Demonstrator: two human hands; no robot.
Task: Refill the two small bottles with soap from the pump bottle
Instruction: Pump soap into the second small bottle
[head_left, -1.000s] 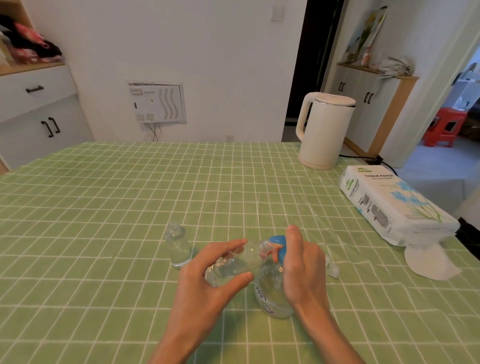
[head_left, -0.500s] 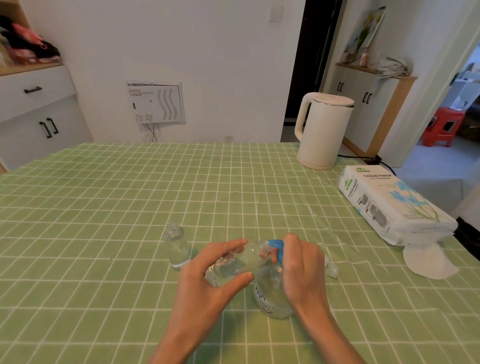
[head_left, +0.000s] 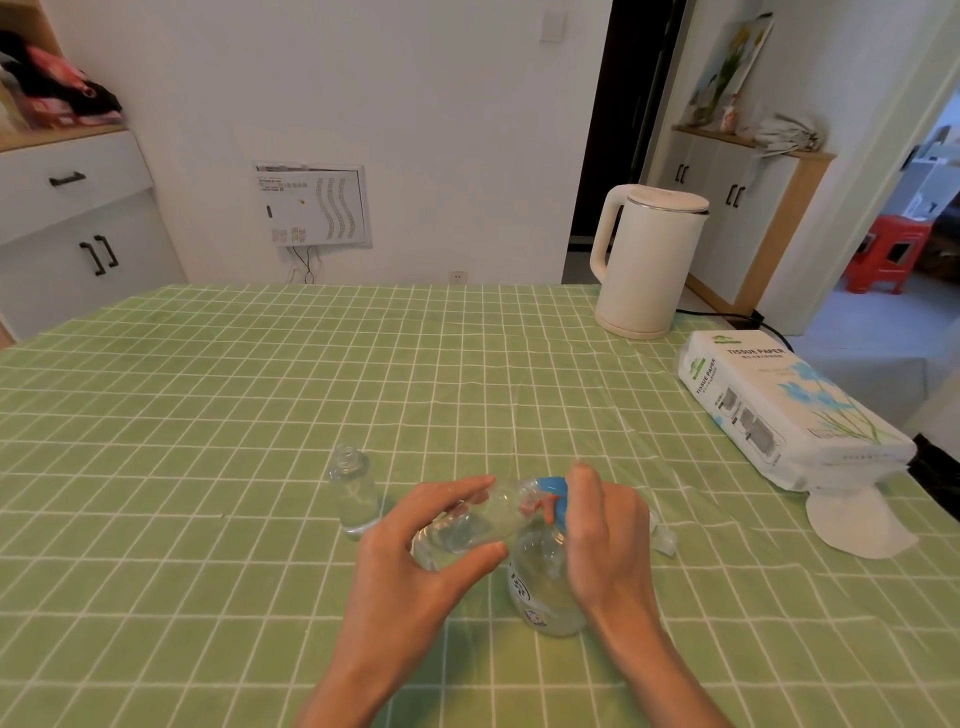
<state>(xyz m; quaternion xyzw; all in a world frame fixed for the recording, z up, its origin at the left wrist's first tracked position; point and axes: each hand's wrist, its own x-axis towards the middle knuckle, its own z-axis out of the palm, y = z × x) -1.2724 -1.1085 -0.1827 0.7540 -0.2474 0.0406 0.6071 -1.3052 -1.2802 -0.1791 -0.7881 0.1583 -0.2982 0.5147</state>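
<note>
Head view: my left hand (head_left: 410, 571) clamps one small bottle (head_left: 467, 525), tilted, with its mouth at the blue spout of the pump bottle (head_left: 540, 587), which my right hand (head_left: 608, 540) grips from above. Short, slow strokes should keep the soap inside the neck. The second bottle (head_left: 354, 493) stands uncapped just to the left. The tablecloth (head_left: 260, 389) lies open beyond, with the kettle (head_left: 644, 260) and tissue pack (head_left: 779, 410) well apart.

Left forearm (head_left: 358, 675) and right forearm (head_left: 654, 675) bare, lower centre of the frame, left hand (head_left: 415, 561) and right hand (head_left: 602, 535) bare, slender fingers, short trimmed nails.
</note>
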